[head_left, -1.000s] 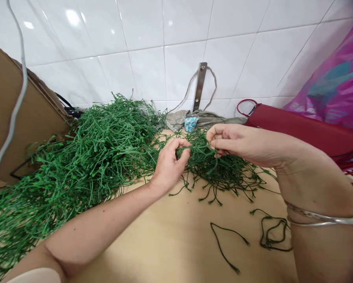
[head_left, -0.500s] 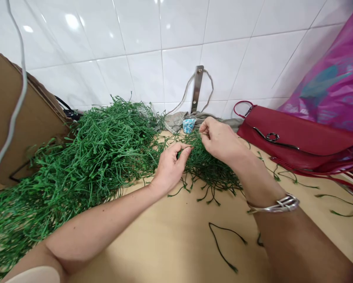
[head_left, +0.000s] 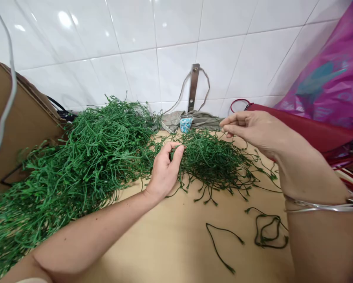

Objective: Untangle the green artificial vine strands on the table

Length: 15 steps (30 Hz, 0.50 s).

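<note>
My left hand (head_left: 166, 167) is closed in a pinch at the left edge of a smaller heap of knotted green cords (head_left: 214, 161). A bit of green cord shows between its thumb and forefinger. Above the right side of that heap, my right hand (head_left: 247, 127) has its thumb and fingertips pressed together; whatever they hold is too fine to make out. A larger pile of brighter green cords (head_left: 102, 145) spreads on the left, behind and beside my left arm. Loose dark green cords lie on the table, one bent (head_left: 220, 239) and others looped (head_left: 269, 228).
A brown cardboard box (head_left: 17, 129) stands at the left, with a white cable (head_left: 10, 78) hanging before it. By the tiled wall are a small blue-and-white cup (head_left: 185, 124) and grey cloth (head_left: 205, 121). A red handbag (head_left: 317, 133) and purple plastic bag (head_left: 326, 78) sit at the right.
My right hand has moved right, away from my left hand and off the smaller heap. My left hand stays pinched in nearly the same place. The view has shifted slightly.
</note>
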Each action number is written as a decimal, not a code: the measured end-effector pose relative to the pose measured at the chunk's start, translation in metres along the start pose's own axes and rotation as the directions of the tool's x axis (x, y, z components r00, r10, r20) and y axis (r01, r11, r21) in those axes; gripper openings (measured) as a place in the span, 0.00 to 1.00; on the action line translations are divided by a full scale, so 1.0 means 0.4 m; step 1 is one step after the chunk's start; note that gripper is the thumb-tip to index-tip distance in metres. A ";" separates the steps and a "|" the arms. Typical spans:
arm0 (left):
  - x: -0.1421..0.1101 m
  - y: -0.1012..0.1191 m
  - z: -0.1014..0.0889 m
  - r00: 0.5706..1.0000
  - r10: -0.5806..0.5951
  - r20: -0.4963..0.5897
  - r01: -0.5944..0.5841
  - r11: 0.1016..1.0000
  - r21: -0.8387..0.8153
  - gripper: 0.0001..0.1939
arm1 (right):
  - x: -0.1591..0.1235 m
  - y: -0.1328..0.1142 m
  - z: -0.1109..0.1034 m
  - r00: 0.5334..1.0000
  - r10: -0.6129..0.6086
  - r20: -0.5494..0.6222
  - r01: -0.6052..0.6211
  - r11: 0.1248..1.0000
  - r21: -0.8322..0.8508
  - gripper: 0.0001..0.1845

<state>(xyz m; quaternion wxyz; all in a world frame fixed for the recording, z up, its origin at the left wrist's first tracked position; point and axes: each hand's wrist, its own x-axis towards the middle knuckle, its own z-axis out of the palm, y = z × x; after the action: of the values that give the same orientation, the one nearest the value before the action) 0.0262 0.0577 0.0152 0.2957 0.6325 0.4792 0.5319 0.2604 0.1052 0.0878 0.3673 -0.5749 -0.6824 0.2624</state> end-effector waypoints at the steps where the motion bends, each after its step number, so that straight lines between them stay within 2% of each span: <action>1: 0.000 -0.001 0.000 1.000 0.004 -0.004 -0.004 1.000 -0.002 0.07 | -0.004 -0.008 -0.005 0.999 0.014 0.029 -0.013 0.999 -0.029 0.09; 4: -0.004 0.001 0.001 1.000 0.016 -0.022 -0.016 1.000 -0.017 0.07 | -0.018 -0.033 -0.017 0.998 0.025 0.050 -0.020 0.995 -0.097 0.12; 6: -0.006 0.002 0.001 0.998 0.024 -0.050 -0.026 0.999 -0.035 0.07 | -0.026 -0.053 -0.012 0.995 -0.032 0.091 0.037 0.998 -0.049 0.14; 8: -0.007 0.004 0.001 0.997 0.024 -0.072 -0.028 0.998 -0.055 0.09 | -0.032 -0.073 0.010 0.976 -0.094 0.197 0.089 0.995 0.038 0.16; 11: -0.007 0.005 0.001 0.997 0.004 -0.071 -0.010 0.996 -0.084 0.11 | -0.032 -0.094 0.061 0.908 -0.151 0.391 0.084 0.980 0.181 0.15; 13: -0.006 0.007 0.001 0.998 -0.018 -0.060 0.011 0.993 -0.115 0.10 | -0.027 -0.095 0.088 0.886 -0.164 0.433 0.067 0.971 0.230 0.12; 15: -0.003 0.008 0.002 0.998 -0.050 -0.050 0.042 0.987 -0.154 0.08 | -0.020 -0.090 0.097 0.900 -0.146 0.412 0.069 0.978 0.196 0.13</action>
<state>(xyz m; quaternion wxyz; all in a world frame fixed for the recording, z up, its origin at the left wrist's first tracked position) 0.0280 0.0554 0.0174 0.3427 0.5823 0.4590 0.5769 0.2084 0.0925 0.0911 0.2737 -0.4307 -0.7508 0.4195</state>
